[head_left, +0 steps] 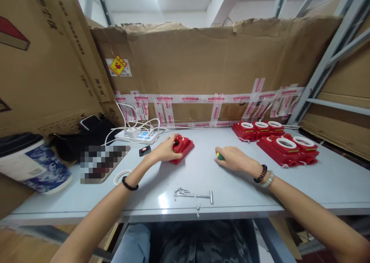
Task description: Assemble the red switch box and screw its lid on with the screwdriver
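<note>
My left hand [164, 150] is closed around the near-left side of a red plastic housing [187, 149], which rests tilted on the table. To the right, my right hand [234, 159] is wrapped around a small green-and-yellow tool handle [220, 156]; the rest of that tool is hidden under the hand. Between my forearms, near the front edge, lies a metal T-handle wrench [211, 196] with several small metal parts [181, 191] by its left end. A white ring [118, 179] lies flat beside my left wrist, partly covered by it.
Several red housings with white rings [286, 142] stand at the right. At the left are a paper cup [49, 166], a phone [105, 164], a small black object [145, 150] and a power strip [138, 136] with white cables. Cardboard [185, 62] walls the back; a metal frame [326, 62] rises at right.
</note>
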The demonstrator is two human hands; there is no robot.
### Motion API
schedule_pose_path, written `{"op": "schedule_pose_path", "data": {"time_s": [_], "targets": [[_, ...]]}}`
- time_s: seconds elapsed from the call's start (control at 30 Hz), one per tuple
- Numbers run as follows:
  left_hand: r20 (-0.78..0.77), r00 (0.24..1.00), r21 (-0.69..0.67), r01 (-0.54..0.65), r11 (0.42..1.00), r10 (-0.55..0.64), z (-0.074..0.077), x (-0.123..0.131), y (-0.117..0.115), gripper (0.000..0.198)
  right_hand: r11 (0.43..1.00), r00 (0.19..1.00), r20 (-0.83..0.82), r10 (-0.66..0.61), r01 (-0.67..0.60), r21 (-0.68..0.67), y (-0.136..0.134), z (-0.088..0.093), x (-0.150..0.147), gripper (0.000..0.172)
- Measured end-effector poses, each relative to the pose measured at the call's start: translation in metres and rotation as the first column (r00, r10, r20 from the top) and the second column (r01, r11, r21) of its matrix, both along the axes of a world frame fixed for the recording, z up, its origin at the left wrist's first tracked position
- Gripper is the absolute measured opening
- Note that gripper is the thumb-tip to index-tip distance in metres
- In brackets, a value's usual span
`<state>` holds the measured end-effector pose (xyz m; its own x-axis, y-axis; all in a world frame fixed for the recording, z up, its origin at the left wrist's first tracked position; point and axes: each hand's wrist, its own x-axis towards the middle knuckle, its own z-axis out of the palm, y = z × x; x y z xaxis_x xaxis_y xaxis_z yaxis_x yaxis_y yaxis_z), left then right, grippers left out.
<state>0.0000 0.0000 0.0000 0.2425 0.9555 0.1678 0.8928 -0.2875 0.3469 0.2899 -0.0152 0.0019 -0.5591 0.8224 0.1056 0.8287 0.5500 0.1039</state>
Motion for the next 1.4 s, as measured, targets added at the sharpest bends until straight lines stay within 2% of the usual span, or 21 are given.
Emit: {"op": "schedule_pose_path", "data": {"time_s": [0.07, 0.13, 0.2, 0.3, 0.37, 0.43, 0.53, 0.63, 0.8, 0.9, 0.97, 1.1, 1.23, 1.3, 1.4], "targets": [[0.021, 0.988, -0.030, 0.154, 0.988, -0.153, 0.003, 0.009, -0.018, 0.084, 1.000, 1.000, 0.016, -0.014, 0.014, -0.016, -0.001, 0.000, 0.002, 0.022], [0.004, 0.975, -0.035, 0.220, 0.975, -0.220, 0.005, 0.018, -0.030, 0.081, 0.999, 1.000, 0.018, -0.022, 0.023, -0.030, -0.001, 0.000, 0.002, 0.023], [-0.036, 0.981, -0.029, 0.188, 0.982, -0.189, 0.005, 0.028, -0.037, 0.079, 0.999, 1.000, 0.008, -0.014, 0.014, -0.045, -0.002, 0.000, 0.001, 0.024], [-0.077, 0.995, -0.005, 0.058, 0.998, -0.058, 0.004, 0.044, -0.037, 0.078, 0.997, 0.999, -0.031, 0.027, -0.029, -0.070, -0.004, 0.000, -0.005, 0.026], [-0.065, 0.998, 0.004, -0.010, 1.000, 0.010, 0.002, 0.054, -0.035, 0.082, 0.995, 0.995, -0.081, 0.054, -0.061, -0.076, -0.006, -0.001, -0.012, 0.029], [-0.026, 0.999, -0.023, -0.021, 1.000, 0.020, 0.002, 0.059, -0.034, 0.089, 0.995, 0.990, -0.122, 0.072, -0.081, -0.064, -0.009, -0.003, -0.018, 0.031], [0.049, 0.997, -0.090, 0.059, 0.994, -0.055, 0.005, 0.058, -0.037, 0.090, 0.995, 0.988, -0.136, 0.075, -0.082, -0.047, -0.011, -0.004, -0.025, 0.031], [0.114, 0.983, -0.134, 0.160, 0.978, -0.146, 0.012, 0.049, -0.046, 0.087, 0.995, 0.987, -0.145, 0.063, -0.073, -0.064, -0.005, -0.005, -0.026, 0.040], [0.093, 0.981, -0.183, 0.183, 0.966, -0.168, 0.029, 0.024, -0.058, 0.091, 0.984, 0.984, -0.139, 0.115, -0.132, -0.122, 0.016, -0.002, -0.025, 0.047], [0.062, 0.977, -0.128, 0.212, 0.969, -0.205, 0.034, 0.009, -0.049, 0.098, 0.978, 0.982, -0.131, 0.136, -0.154, -0.138, 0.020, 0.000, -0.024, 0.046], [0.014, 0.955, -0.064, 0.298, 0.952, -0.298, 0.032, 0.003, -0.036, 0.101, 0.979, 0.985, -0.102, 0.138, -0.151, -0.139, 0.017, 0.002, -0.022, 0.043], [0.035, 0.849, -0.108, 0.528, 0.843, -0.527, 0.021, 0.006, -0.004, 0.110, 0.981, 0.993, 0.004, 0.118, -0.116, -0.156, 0.004, 0.006, -0.016, 0.036], [0.084, 0.772, -0.150, 0.635, 0.758, -0.630, 0.016, 0.021, 0.013, 0.093, 0.987, 0.994, 0.046, 0.101, -0.094, -0.133, -0.003, 0.007, -0.012, 0.031], [0.072, 0.765, -0.142, 0.643, 0.752, -0.640, 0.018, 0.027, 0.014, 0.084, 0.985, 0.995, 0.042, 0.095, -0.088, -0.147, -0.003, 0.008, -0.009, 0.031], [-0.017, 0.800, -0.142, 0.591, 0.794, -0.599, 0.023, 0.032, 0.007, 0.075, 0.980, 0.996, 0.006, 0.094, -0.091, -0.179, -0.002, 0.009, -0.004, 0.032]]}}
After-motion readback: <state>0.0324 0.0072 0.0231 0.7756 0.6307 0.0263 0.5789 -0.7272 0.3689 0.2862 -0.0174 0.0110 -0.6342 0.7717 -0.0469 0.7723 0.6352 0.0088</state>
